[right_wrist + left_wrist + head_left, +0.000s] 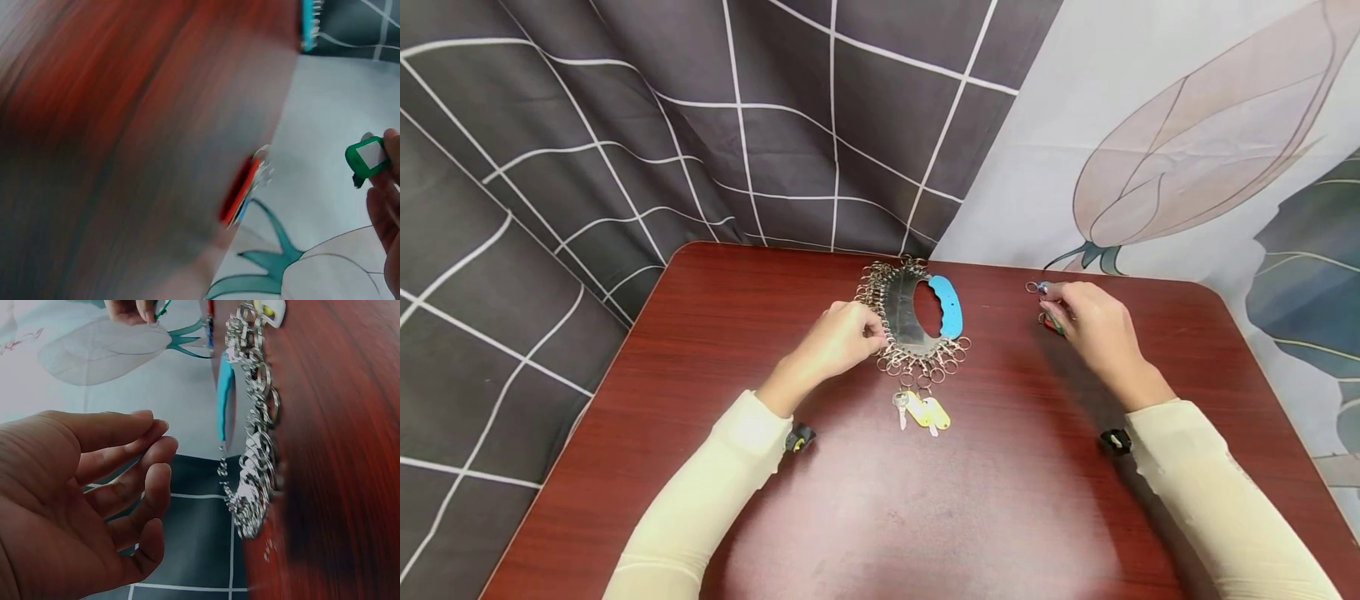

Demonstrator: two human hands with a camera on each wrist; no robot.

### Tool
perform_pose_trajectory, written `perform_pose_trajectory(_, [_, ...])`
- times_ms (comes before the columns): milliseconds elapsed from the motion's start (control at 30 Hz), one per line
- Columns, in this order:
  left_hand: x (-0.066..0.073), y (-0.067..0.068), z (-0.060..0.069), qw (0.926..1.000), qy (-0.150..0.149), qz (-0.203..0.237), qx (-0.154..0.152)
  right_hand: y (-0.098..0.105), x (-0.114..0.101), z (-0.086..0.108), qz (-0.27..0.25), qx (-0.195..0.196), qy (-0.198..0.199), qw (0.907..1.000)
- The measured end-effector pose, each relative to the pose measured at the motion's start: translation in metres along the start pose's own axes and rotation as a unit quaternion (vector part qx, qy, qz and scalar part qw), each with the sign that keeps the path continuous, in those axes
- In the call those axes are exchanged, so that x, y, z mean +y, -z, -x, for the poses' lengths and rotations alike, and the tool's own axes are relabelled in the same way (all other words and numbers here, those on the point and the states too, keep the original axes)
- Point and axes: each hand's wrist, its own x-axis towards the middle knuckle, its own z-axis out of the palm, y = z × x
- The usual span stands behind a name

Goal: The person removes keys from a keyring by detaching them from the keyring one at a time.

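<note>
In the right wrist view, my right hand (1093,325) pinches a green key tag (367,157) with a white label, with a dark piece hanging below it. A red key tag (239,194) lies on the table near that hand, a blue one (244,210) close against it. My left hand (842,337) is beside a curved key holder (902,317) with a blue grip (951,310) and many metal rings along its rim. In the left wrist view its fingers are loosely bent, thumb near the index finger, nothing visible between them. Keys with yellow tags (917,408) hang from the holder's near rings.
The reddish-brown wooden table (940,517) has rounded far corners. Behind it hang a dark grid-patterned curtain (790,150) and a pale cloth (1037,167) with a flower print.
</note>
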Motion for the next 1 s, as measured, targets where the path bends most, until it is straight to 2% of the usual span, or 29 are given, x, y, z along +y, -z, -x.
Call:
perform_pose_trajectory(167, [-0.002, 0.003, 0.004, 0.9999, 0.008, -0.010, -0.004, 0.001, 0.018, 0.006, 0.024, 0.002, 0.076, 0.9968])
perform_pose_trajectory(300, [-0.004, 0.003, 0.005, 0.9998, -0.002, -0.018, 0.001, 0.000, 0.027, 0.011, 0.050, -0.023, 0.136, 0.9892])
perform_pose_trajectory(467, [-0.009, -0.003, 0.005, 0.9971, -0.065, -0.022, 0.033, -0.003, 0.032, 0.018, 0.070, -0.084, 0.192, 0.9753])
perform_pose_trajectory(633, [-0.012, -0.010, 0.006, 0.9891, -0.129, -0.026, 0.067, -0.012, 0.034, 0.022, 0.090, -0.118, 0.236, 0.9604])
perform_pose_trajectory(800, [-0.013, -0.012, 0.010, 0.9839, -0.153, -0.060, 0.070, -0.020, 0.037, 0.023, 0.098, -0.127, 0.256, 0.9532])
perform_pose_trajectory(1000, [-0.014, -0.016, 0.014, 0.9784, -0.170, -0.105, 0.051, -0.021, 0.040, 0.022, 0.084, -0.154, 0.237, 0.9557])
